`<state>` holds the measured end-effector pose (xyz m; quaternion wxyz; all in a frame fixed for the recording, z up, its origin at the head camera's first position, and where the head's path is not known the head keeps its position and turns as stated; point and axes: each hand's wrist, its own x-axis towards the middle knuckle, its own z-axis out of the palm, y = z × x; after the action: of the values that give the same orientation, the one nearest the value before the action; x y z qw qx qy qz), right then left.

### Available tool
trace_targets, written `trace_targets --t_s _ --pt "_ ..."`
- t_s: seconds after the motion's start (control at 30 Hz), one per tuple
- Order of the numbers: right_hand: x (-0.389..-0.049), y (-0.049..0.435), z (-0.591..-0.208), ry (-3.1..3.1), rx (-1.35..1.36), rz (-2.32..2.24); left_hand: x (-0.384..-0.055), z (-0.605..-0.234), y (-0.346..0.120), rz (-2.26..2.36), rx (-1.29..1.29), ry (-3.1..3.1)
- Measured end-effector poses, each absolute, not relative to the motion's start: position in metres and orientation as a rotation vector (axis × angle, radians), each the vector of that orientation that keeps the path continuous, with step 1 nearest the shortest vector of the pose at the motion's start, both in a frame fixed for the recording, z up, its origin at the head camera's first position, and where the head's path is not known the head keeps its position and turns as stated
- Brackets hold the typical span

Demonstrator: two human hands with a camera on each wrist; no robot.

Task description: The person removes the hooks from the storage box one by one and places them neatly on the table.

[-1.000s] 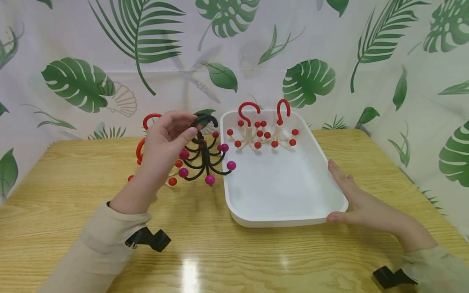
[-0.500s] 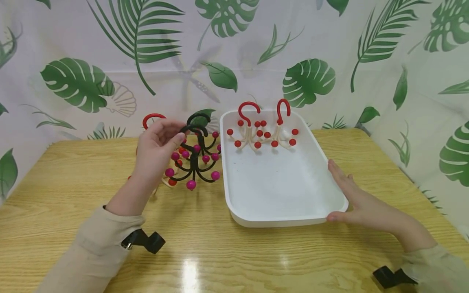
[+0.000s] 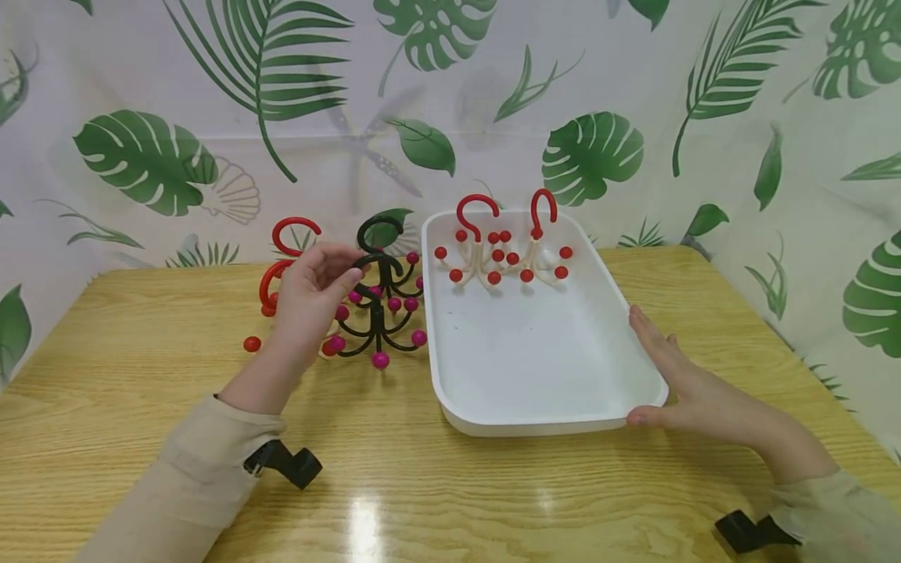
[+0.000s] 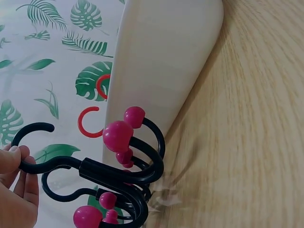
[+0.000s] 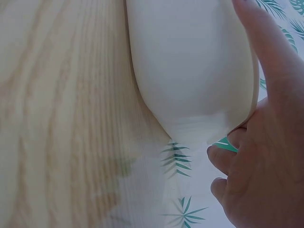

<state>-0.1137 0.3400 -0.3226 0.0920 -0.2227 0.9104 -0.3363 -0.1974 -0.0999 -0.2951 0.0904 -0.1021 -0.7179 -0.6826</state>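
My left hand (image 3: pixel 310 293) pinches the hook of a black multi-arm hook hanger (image 3: pixel 377 317) between thumb and fingers. Its curved arms end in pink balls (image 4: pixel 118 136) and hang downward, left of the white tray (image 3: pixel 524 429). Behind it stands a second black hanger (image 3: pixel 380 234), partly covered in the head view. Farther left, two hangers with red hooks (image 3: pixel 296 222) are largely hidden by my left hand. My right hand (image 3: pixel 693 395) rests against the tray's near right corner, thumb at the front rim and fingers along the right side.
Two cream hangers with red hooks (image 3: pixel 479 197) and red balls stand at the far end inside the tray. The wooden table (image 3: pixel 394 485) runs back to a leaf-printed cloth (image 3: pixel 486 117). A black wrist strap (image 3: pixel 285 463) sits on the left sleeve.
My left hand has brought the held black hanger left and lower, away from the tray's left rim, uncovering the second black hanger. The right hand and tray look unmoved.
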Motion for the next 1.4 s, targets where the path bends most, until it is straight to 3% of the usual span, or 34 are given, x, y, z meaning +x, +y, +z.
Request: trace_targets --t_s 1.4 --pt "-0.115 0.339 -0.322 2.698 -0.619 -0.991 -0.196 -0.308 -0.100 -1.844 -0.276 -2.175"
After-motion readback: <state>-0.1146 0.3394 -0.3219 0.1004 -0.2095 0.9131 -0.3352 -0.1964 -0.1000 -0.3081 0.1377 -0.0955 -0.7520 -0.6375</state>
